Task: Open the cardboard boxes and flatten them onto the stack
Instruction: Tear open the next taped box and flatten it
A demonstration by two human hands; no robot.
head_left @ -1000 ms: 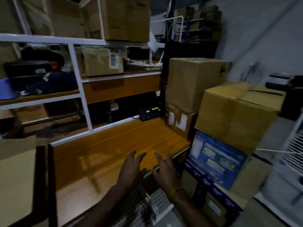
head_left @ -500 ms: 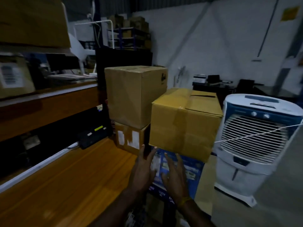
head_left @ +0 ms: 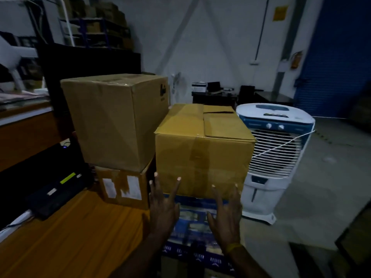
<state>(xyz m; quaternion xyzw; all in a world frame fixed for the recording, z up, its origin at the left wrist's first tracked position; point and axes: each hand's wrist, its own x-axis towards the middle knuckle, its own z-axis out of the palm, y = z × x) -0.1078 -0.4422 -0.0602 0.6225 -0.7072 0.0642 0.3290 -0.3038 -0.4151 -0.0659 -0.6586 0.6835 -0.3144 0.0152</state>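
A taped yellow-brown cardboard box (head_left: 202,157) sits on a blue printed box (head_left: 192,223) straight ahead. To its left a larger brown box (head_left: 114,119) rests on a small brown box (head_left: 124,187) with white labels. My left hand (head_left: 162,205) is raised with fingers spread, just in front of the yellow box's lower left corner. In front of its lower right part my right hand (head_left: 226,215) is spread the same way, a yellow band at the wrist. Both hands hold nothing and appear just short of the box.
An orange wooden counter (head_left: 66,241) runs along the left, with a black device (head_left: 54,191) on it. A white and blue air cooler (head_left: 275,157) stands right of the boxes, a thin white cord across its grille. Concrete floor (head_left: 321,197) lies to the right.
The view has swung right and closer to the stacked boxes. Both hands have risen from the counter edge towards the yellow box's front and moved further apart.
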